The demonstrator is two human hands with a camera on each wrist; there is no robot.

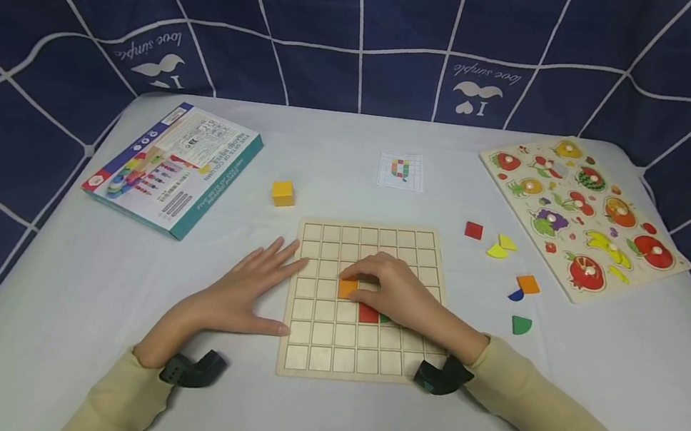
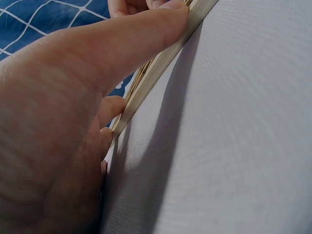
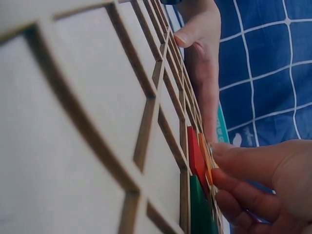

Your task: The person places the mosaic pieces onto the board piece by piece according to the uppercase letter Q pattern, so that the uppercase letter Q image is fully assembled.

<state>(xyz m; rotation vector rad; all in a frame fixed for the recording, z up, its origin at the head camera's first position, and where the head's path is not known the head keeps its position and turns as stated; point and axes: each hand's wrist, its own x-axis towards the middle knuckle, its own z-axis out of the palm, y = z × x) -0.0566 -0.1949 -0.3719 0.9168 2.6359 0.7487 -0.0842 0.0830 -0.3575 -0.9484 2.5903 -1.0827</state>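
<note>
A wooden grid board point(image 1: 311, 312) lies on the table. In the head view my right hand point(image 1: 397, 290) pinches an orange square tile point(image 1: 347, 289) between thumb and forefinger, at a cell left of the board's middle. Below it a red square tile point(image 1: 368, 314) sits in a cell, with a green tile point(image 1: 384, 319) beside it, partly hidden by the hand. The right wrist view shows the red tile point(image 3: 196, 153) and green tile point(image 3: 201, 209) in the grid. My left hand point(image 1: 246, 289) has its fingers spread, with thumb and fingertips touching the board's left edge.
Right of the board lie a red square point(image 1: 474, 230), yellow pieces point(image 1: 498, 251), an orange square point(image 1: 527, 284), a blue piece point(image 1: 516, 295) and a green quarter-round point(image 1: 521, 325). A fruit puzzle point(image 1: 568, 221), pattern card point(image 1: 389, 176), yellow block point(image 1: 283, 193) and box point(image 1: 177, 166) stand farther back.
</note>
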